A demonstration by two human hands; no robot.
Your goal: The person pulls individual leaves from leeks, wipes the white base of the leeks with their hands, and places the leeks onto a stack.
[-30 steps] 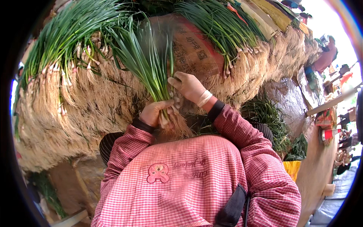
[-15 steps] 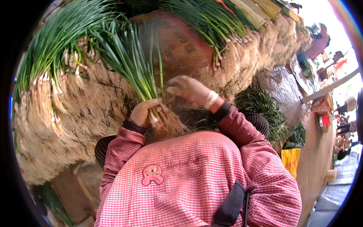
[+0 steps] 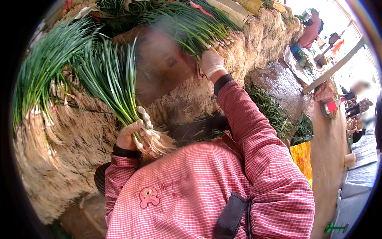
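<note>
A bunch of green garlic [image 3: 119, 95] is gripped in my gloved left hand [image 3: 129, 136], low in front of my chest. Its long flat leaves point up and away to the left; the pale bulbs and brown roots hang out on the right side of that hand. My gloved right hand [image 3: 211, 63] reaches out to the far pile of green garlic [image 3: 195, 30]. Its fingers are curled round stalks near the bulb ends, and the fingertips are partly hidden.
Another leafy pile [image 3: 47, 67] lies on the left above a thick mat of roots [image 3: 67, 171]. A brown and red printed sack [image 3: 159, 67] sits between the piles. Loose greens [image 3: 270, 107] and a yellow bag [image 3: 301, 161] are on the right. A person [image 3: 311, 30] stands beyond.
My right hand has gone from beside the bunch out to the far pile. My left hand keeps its hold on the bunch, and the view has shifted.
</note>
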